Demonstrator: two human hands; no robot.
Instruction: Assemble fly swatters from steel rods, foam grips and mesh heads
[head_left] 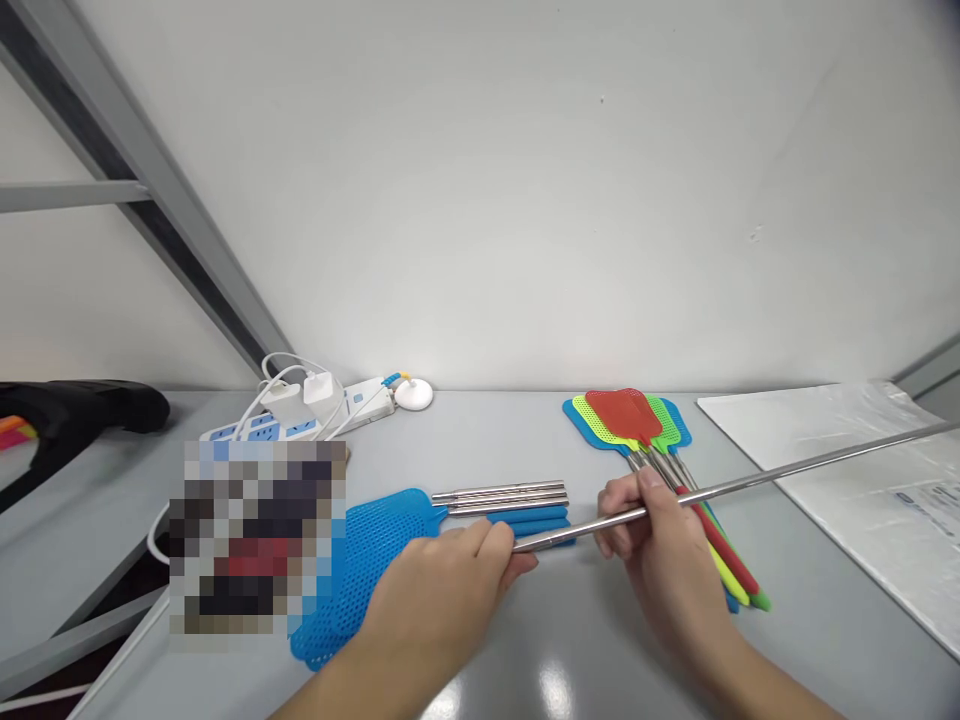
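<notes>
A long, thin metal rod (817, 462) slants across the table and runs out past the right edge of view. My left hand (450, 580) is closed around its near end, which is hidden in the fist. Farther along, my right hand (667, 545) pinches the same rod between thumb and fingers. Just beyond my left hand lie blue fly swatter heads (390, 540), partly covered by that hand. Several short metal rods (502, 494) rest behind it, beside blue handles (536, 516). Behind my right hand is a pile of colored fly swatters (622, 415), its handles partly hidden.
At the back left stand a power strip (371, 398) with plugged-in chargers and cables, and a round white device (413, 393). A blurred-out object (255, 545) lies at left. A plastic-wrapped white sheet (840, 470) covers the right side. A grey wall rises behind the table.
</notes>
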